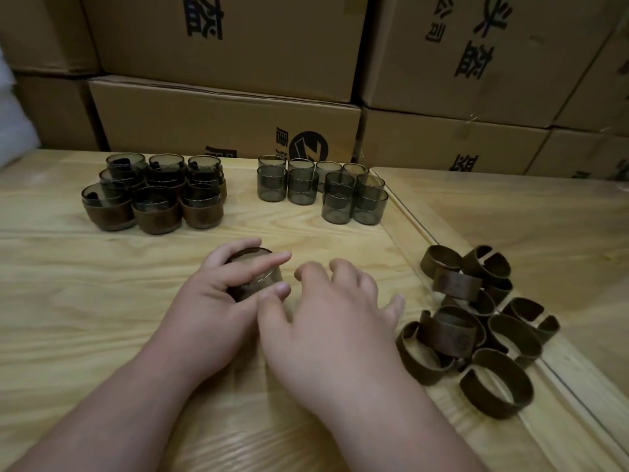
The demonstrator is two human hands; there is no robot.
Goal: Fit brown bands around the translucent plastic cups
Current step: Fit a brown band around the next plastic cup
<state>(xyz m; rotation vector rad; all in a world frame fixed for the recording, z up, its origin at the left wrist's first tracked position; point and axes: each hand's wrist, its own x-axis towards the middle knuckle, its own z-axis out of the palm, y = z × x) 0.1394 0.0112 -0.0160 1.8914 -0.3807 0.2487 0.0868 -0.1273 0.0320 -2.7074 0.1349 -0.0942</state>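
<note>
Left hand point(218, 301) grip curls round a cup point(253, 279); right hand point(335, 321) spread beside loose bands point(476, 328).

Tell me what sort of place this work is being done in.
Probably a storeroom or small packing workshop. Printed cardboard boxes are stacked behind a wooden table, and on it sit batches of banded cups, bare cups and loose brown bands.

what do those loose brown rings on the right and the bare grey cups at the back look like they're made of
Loose brown bands: matte, probably leather or faux leather; open split ends, faint stamped marks.
Bare cups: smoky translucent plastic or glass, glossy; the table shows through them.
</note>
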